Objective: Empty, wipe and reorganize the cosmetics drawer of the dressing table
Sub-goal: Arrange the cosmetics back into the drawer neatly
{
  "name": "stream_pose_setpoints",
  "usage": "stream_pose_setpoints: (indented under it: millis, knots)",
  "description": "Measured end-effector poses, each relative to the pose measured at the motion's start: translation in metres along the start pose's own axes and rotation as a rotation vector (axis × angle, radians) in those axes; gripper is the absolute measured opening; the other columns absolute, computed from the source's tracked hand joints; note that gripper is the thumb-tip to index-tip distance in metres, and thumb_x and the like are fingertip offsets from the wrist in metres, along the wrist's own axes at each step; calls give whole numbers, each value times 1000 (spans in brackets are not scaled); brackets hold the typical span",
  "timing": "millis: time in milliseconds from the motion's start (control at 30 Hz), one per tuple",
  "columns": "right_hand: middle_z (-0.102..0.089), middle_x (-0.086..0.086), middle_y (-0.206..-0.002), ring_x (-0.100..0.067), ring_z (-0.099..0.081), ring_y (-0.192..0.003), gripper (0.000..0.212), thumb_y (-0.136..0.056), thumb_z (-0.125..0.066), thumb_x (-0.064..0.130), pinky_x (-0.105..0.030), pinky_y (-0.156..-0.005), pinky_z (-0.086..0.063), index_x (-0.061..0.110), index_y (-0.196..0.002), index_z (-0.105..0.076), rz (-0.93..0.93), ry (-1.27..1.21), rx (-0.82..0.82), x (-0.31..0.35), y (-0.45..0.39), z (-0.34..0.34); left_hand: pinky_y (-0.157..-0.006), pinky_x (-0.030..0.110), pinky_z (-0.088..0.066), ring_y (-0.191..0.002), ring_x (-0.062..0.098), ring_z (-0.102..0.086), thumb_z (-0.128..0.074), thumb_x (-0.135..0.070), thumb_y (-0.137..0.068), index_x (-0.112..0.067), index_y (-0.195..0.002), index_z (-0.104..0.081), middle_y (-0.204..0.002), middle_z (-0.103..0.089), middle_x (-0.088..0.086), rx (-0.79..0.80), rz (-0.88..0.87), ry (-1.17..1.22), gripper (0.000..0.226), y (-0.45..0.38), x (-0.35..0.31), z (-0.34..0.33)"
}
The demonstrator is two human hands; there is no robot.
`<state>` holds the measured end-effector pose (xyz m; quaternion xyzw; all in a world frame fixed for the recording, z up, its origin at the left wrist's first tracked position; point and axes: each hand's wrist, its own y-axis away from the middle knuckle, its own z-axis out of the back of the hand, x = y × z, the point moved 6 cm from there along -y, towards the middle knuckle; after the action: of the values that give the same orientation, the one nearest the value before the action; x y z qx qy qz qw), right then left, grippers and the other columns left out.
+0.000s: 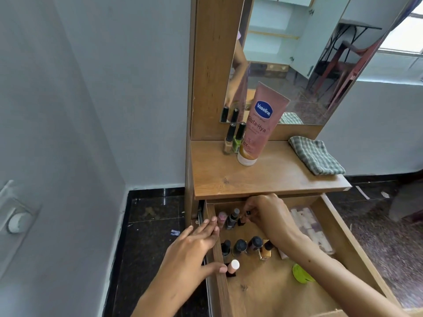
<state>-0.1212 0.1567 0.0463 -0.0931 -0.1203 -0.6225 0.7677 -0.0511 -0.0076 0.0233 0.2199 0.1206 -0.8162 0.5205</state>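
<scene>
Wooden drawer (348, 243) open; right hand (266, 213) pinching a small dark bottle (241, 219) at back, left hand (196, 245) w/ fingers spread, resting on drawer's side wall.

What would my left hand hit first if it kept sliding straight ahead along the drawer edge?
Probably the pink-capped bottle just past the left hand fingertips, standing against the drawer's left wall; behind it is the drawer's back corner. Depth is unclear.

We see soft, even daylight — brightest at the window (409, 30) — faint shadows, wide-angle bending far from it, slight blur throughout.
</scene>
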Motion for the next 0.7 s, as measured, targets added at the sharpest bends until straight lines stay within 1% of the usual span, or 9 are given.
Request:
stream_pose_setpoints:
  millis: [100,233,367,467,533,600,633,700]
  knots:
    - [-68,8,-83,-14,-66,-80,25,-75,-69,6,-32,-72,-55,30,-85,-69,-1,30,19,0,-2,-6,-107,15,6,-132,-10,12,-52,-60,-81,-28,-146,-13,-143,12,-22,19,4,-5,82,-1,1,-1]
    - [-69,7,-85,-15,-66,-81,26,-77,-69,6,-31,-73,-55,30,-89,-69,-6,46,26,0,-2,-9,-108,16,6,-132,-9,12,-51,-61,-81,-28,-146,-12,-144,12,-21,31,2,-15,82,-2,1,-2]
    - [-69,10,-87,-14,-66,-83,25,-80,-68,12,-30,-74,-53,32,-96,-67,-9,93,34,3,-3,-8,-107,16,7,-132,-9,13,-49,-62,-81,-26,-146,-11,-144,13,-21,49,3,-36,83,-2,1,-2]
    - [-71,11,-90,-14,-66,-88,28,-80,-66,12,-32,-77,-53,32,-100,-65,-15,89,41,4,-1,-6,-108,17,7,-131,-9,13,-48,-63,-80,-26,-146,-11,-146,12,-20,57,8,-27,84,-2,1,-1]
    - [-71,11,-93,-15,-66,-92,28,-79,-65,12,-33,-78,-52,31,-101,-64,-29,83,39,3,1,-2,-111,18,5,-130,-10,14,-41,-70,-75,-27,-146,-12,-145,12,-21,62,10,-19,88,-2,0,-1]
    - [-71,11,-94,-14,-65,-93,29,-79,-62,11,-30,-79,-51,31,-100,-64,-31,74,34,3,4,4,-111,17,5,-130,-11,14,-28,-78,-60,-27,-146,-13,-145,12,-22,75,12,-45,101,-3,0,-1]
    - [-70,12,-95,-13,-65,-94,30,-79,-61,10,-28,-78,-50,31,-101,-64,-30,79,31,4,6,8,-110,17,5,-130,-11,14,-24,-79,-57,-27,-146,-12,-145,12,-23,85,16,-49,104,-4,1,-2]
    - [-69,13,-97,-11,-64,-93,30,-82,-60,10,-23,-74,-47,32,-103,-64,-26,116,21,7,11,19,-115,20,3,-131,-10,15,-24,-79,-61,-28,-146,-10,-144,15,-23,124,21,-68,101,-6,3,-6]
